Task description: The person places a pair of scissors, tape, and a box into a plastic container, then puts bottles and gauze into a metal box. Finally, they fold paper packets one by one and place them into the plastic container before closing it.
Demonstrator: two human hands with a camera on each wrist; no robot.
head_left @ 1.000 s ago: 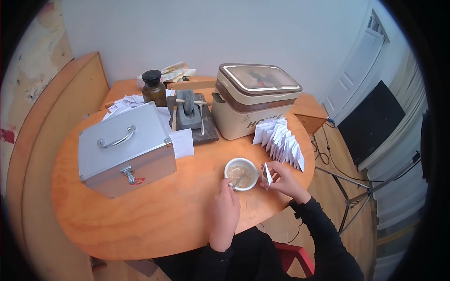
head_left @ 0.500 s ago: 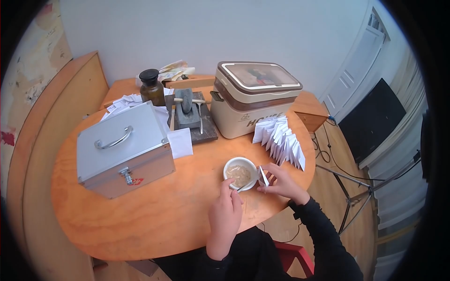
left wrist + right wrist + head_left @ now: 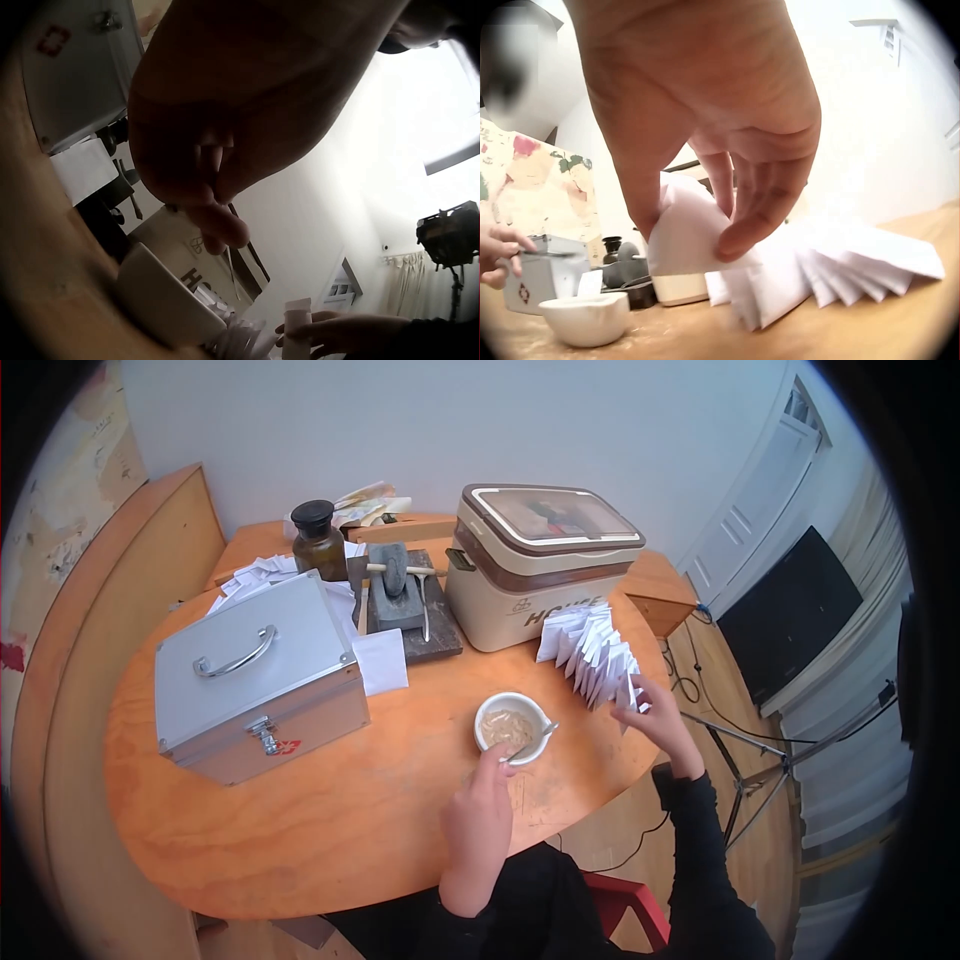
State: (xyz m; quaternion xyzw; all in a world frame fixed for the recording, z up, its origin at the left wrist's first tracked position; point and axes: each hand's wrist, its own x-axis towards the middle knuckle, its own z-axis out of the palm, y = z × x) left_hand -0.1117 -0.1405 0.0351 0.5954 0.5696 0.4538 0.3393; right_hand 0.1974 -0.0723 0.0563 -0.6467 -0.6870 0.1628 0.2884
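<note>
While the left hand [image 3: 478, 822] rests at the near edge of the round wooden surface [image 3: 300, 810], its fingers curl toward the near rim of the white bowl [image 3: 513, 728]; whether its grip closes on the spoon [image 3: 530, 740] lying in the bowl, the pictures do not show. The bowl holds a pale brown paste and stands near the surface's right edge. The right hand [image 3: 660, 722] is at that right edge, its grip pinching a folded white paper packet [image 3: 690, 236] between thumb and fingers, at the near end of the fanned row of packets [image 3: 592, 655]. Behind the row stands a beige lidded box [image 3: 540, 565], and a silver metal case [image 3: 255, 675] sits toward the left edge.
</note>
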